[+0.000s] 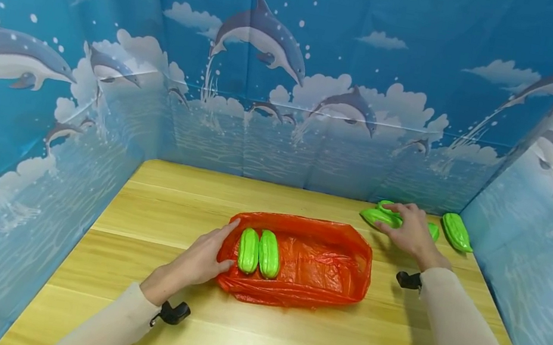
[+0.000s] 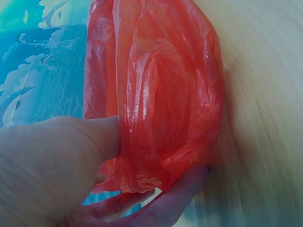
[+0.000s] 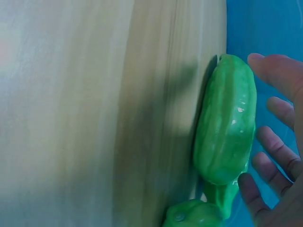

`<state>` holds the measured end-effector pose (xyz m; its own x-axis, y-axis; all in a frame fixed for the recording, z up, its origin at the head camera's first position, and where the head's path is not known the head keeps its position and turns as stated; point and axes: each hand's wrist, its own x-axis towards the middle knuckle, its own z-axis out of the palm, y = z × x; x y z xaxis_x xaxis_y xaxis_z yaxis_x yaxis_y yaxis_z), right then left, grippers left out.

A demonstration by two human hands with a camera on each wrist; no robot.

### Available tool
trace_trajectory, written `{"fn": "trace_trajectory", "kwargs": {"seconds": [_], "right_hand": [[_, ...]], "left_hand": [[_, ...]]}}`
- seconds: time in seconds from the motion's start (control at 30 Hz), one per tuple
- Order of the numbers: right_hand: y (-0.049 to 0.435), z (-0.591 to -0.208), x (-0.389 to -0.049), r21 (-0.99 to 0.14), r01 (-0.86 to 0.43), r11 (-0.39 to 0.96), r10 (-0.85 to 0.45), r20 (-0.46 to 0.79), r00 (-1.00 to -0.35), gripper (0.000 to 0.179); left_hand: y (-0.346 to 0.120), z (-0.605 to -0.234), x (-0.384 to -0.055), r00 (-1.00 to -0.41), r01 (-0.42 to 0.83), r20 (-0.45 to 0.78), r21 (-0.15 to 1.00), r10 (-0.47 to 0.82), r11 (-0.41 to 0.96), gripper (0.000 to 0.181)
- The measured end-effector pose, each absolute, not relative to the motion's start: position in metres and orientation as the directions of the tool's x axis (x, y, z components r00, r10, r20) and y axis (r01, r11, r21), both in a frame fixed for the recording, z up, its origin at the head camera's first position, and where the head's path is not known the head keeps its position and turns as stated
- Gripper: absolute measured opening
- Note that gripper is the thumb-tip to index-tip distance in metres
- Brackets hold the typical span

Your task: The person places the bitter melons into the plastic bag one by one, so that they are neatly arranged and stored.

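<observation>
Six gourds can be counted in the head view. Two gourds (image 1: 249, 251) lie side by side in the left part of the one red bag (image 1: 290, 293), which sits open-mouthed at the centre of the frame on the table (image 1: 277, 341). Four more are at the right of the frame, by the curtain (image 1: 311, 160): a front gourd (image 1: 374, 216) by the right hand (image 1: 412, 233), one behind it, one beyond the hand and an outer gourd (image 1: 457, 232) at far right.

The bagged pair run up the frame, tops leaning slightly left. The front gourd lies roughly left to right; in the right wrist view it stands nearly upright, narrower end at the top. The outer gourd slants from upper left to lower right. The bag's long axis runs left to right.

The left hand (image 1: 198, 258) grips the bag's left end, thumb and fingers apart with film between them, thumb tip hidden. The right hand's fingers are spread beside the front gourd; whether they touch it is unclear. That hand covers parts of the gourds, and the lower frame edge cuts off one in the right wrist view.
</observation>
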<state>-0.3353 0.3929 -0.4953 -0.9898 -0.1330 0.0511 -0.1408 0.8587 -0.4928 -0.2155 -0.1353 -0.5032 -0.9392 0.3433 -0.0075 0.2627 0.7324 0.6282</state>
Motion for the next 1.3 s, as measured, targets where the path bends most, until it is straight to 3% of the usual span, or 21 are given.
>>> {"fn": "trace_trajectory", "kwargs": {"seconds": [1.3], "right_hand": [[0.403,-0.515,-0.329,-0.467,-0.223,0.856,-0.167,0.159,-0.973,0.057]], "left_hand": [[-0.131,-0.503,-0.214,-0.936,0.275,-0.007,0.609,0.352,0.744,0.098]]}}
